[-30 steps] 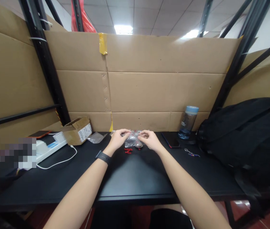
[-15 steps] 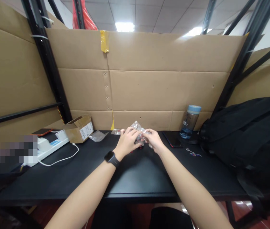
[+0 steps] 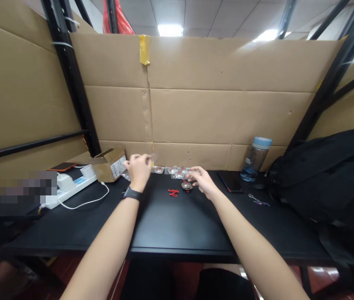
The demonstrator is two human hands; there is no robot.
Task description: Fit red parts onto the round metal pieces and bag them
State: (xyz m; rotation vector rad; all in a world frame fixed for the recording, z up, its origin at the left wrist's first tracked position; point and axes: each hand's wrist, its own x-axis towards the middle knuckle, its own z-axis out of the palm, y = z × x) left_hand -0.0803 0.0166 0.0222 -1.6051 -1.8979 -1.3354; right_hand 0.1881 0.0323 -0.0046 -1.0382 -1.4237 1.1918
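My left hand [image 3: 139, 168] is raised near the cardboard box, its fingers closed on a clear plastic piece [image 3: 154, 158] that is blurred. Over the black table, my right hand [image 3: 202, 181] has its fingers apart and holds nothing that shows. Just left of its fingertips lies a round metal disc [image 3: 187, 186] with red cord by it. A bundle of red cord [image 3: 173, 192] rests left of the disc. Behind them, several small clear packets [image 3: 177, 171] with red bits inside sit along the cardboard wall.
At the left are an open cardboard box [image 3: 103, 170], a white power strip [image 3: 70, 190] and a white cable [image 3: 83, 206]. At the right are a phone [image 3: 230, 182], a water bottle [image 3: 254, 160], a small charm [image 3: 259, 202] and a black backpack [image 3: 330, 179].
My left hand has moved left and up, away from my right hand, with clear plastic. My right hand has opened. The disc, red cord and packets are now uncovered.
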